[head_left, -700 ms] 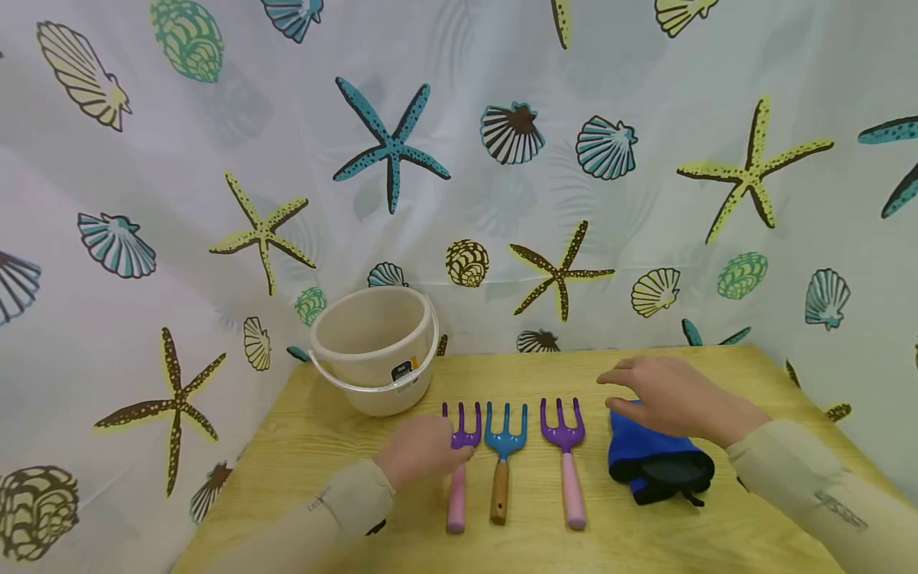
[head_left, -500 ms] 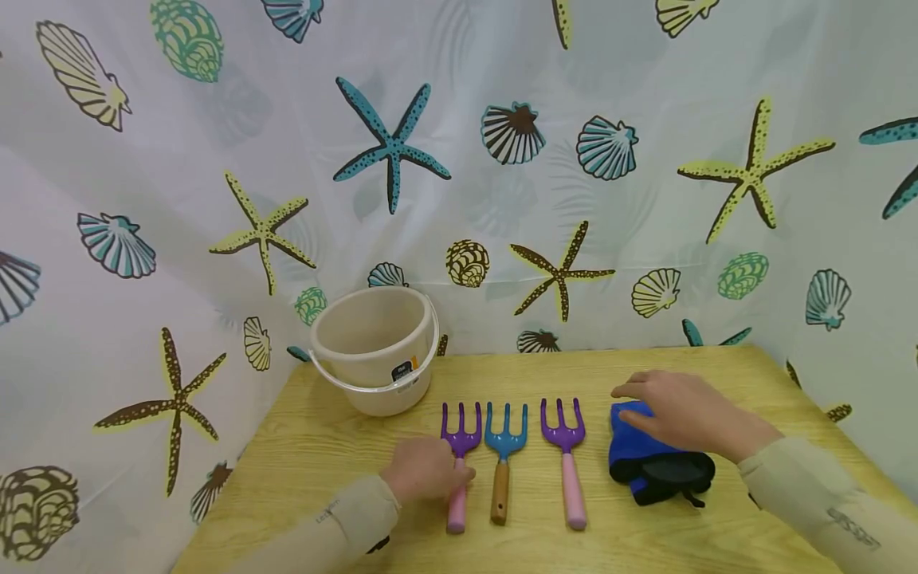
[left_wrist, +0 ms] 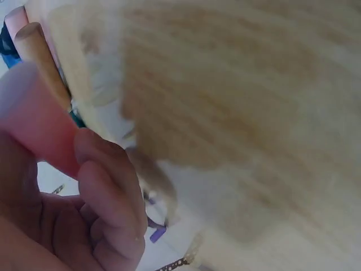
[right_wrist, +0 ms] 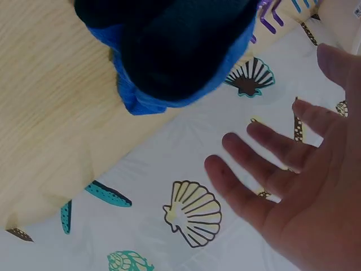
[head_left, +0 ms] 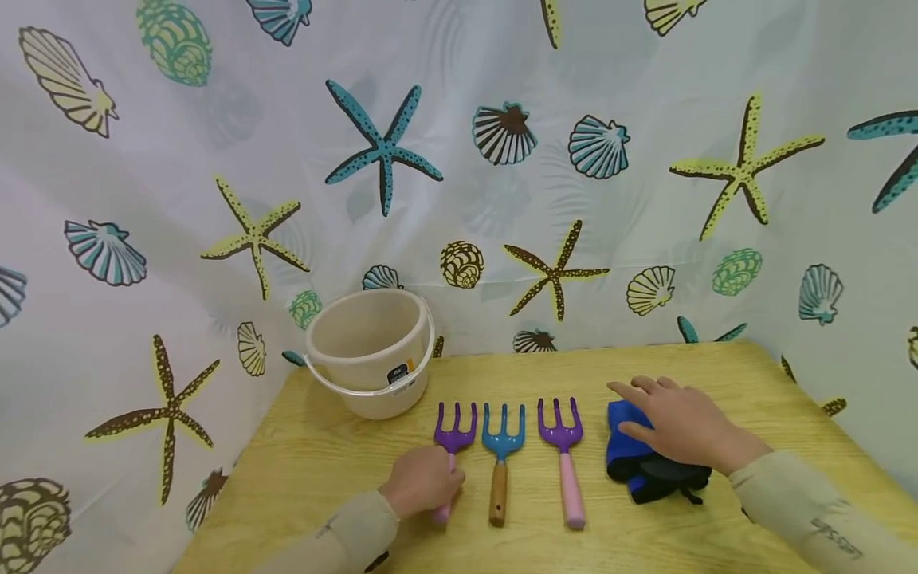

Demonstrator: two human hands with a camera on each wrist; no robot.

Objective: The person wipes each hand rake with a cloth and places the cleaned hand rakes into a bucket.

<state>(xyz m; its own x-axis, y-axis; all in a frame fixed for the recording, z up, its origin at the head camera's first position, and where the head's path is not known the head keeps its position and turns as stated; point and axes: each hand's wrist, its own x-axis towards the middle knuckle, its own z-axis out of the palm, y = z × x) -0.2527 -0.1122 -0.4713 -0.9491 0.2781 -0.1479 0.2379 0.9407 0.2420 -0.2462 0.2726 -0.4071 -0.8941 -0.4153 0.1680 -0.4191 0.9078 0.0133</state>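
**Purple hand fork with pink handle (head_left: 455,438) gripped in the left hand (head_left: 421,480)**

The pink handle is enclosed by the left hand's curled fingers and thumb, the purple tines being pointed forward past the knuckles; just to the right of that hand, a blue hand fork with wooden handle (head_left: 503,443) is laid; farther right, between the two hands, a second purple hand fork (head_left: 561,434) is seen. The right hand (head_left: 684,422) is held wide, fingers parted and nothing grasped; beneath it, a blue-and-black fabric item (head_left: 621,445) is partly hidden in the head view. Beyond the left hand, slightly to its left, a cream bucket (head_left: 367,359) is placed; below both hands, a wood-grain table (head_left: 315,462) is shown; beyond them, a shell-and-starfish-printed backdrop (head_left: 531,56) is hung.
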